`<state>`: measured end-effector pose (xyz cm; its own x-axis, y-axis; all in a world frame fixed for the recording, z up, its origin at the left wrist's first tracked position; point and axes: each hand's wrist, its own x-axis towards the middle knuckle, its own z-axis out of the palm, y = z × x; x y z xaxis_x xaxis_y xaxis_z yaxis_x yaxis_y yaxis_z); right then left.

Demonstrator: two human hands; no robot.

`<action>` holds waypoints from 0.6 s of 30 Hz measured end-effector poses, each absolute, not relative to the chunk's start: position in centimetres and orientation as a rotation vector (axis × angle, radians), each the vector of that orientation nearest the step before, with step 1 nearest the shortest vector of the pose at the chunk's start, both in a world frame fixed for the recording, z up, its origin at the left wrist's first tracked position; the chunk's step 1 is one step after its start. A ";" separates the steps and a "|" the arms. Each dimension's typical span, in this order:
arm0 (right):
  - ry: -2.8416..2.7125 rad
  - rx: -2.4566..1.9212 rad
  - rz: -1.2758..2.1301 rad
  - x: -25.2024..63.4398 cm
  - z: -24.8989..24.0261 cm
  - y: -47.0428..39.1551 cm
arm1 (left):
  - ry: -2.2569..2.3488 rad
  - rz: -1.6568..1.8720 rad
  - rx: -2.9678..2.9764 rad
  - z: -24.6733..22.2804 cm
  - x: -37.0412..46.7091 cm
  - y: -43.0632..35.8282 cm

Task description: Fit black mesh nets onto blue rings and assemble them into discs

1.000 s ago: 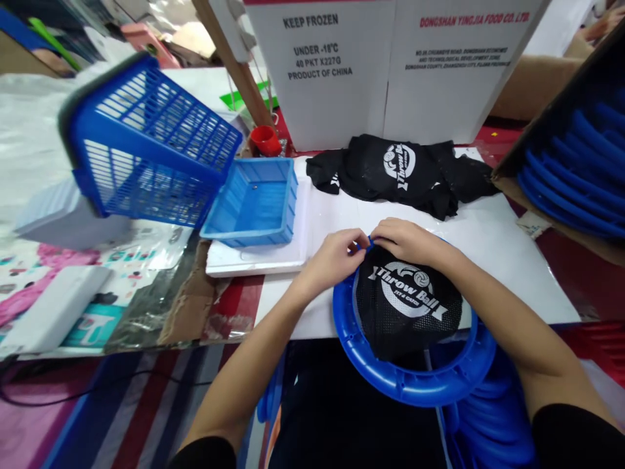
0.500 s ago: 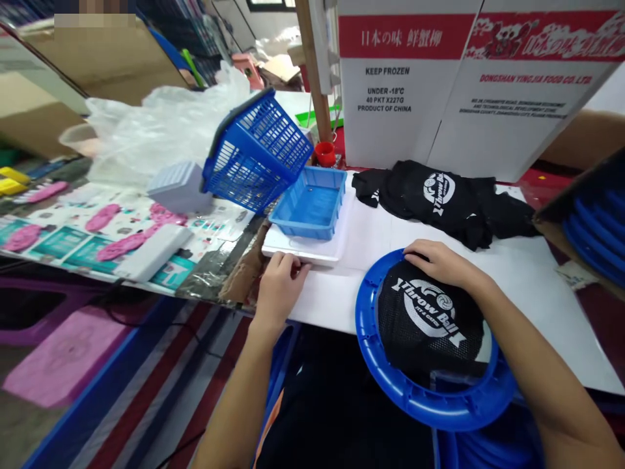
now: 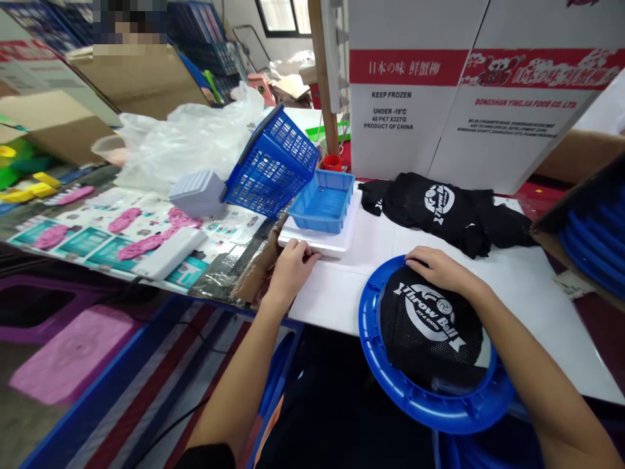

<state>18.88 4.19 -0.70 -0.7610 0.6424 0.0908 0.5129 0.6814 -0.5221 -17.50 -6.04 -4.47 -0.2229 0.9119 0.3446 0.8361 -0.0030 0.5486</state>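
Observation:
A blue plastic ring (image 3: 375,352) stands tilted at the table's front edge, partly over my lap. Black mesh cloth (image 3: 398,326) with white "Throw Ball" print lies across its opening. My right hand (image 3: 437,268) grips the ring's far rim, fingers bent over it beside the cloth. My left hand (image 3: 293,268) is closed, its thumb and fingertips together at the front edge of a white slab (image 3: 329,246); whatever they pinch is hidden. On that slab sits a light blue tray (image 3: 319,221). Printed black cloth pieces (image 3: 415,202) lie behind the ring.
A blue basket (image 3: 273,163) leans tilted left of the tray, near a red cup (image 3: 332,163). A tall white carton (image 3: 410,150) stands at the back. More blue rings (image 3: 593,228) fill a box at right. Pink pieces (image 3: 124,220) lie on the left table; a person is behind.
The view has shifted, so the carton and tables appear lower and the left table farther right. My left hand stays at the slab's edge and my right hand keeps the ring.

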 end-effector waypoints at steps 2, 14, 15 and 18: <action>-2.623 -0.932 0.716 18.9 -0.7 4.2 | 2.193 0.965 1.892 -4.3 -17.3 -6.1; -2.568 -0.874 0.779 19.7 -0.9 4.7 | 1.321 0.631 2.427 1.8 -4.1 -5.3; -2.545 -0.862 0.779 20.1 -0.7 4.9 | 1.256 0.583 2.478 2.2 -2.6 -3.7; -2.459 -0.866 0.705 21.8 -0.1 5.7 | 1.026 0.570 2.550 1.7 0.4 0.8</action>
<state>21.80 5.66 -0.15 -0.7088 0.6672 0.2288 0.4446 0.6745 -0.5895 0.41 0.83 1.73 0.6600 0.7124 0.2385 0.5794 -0.6848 0.4421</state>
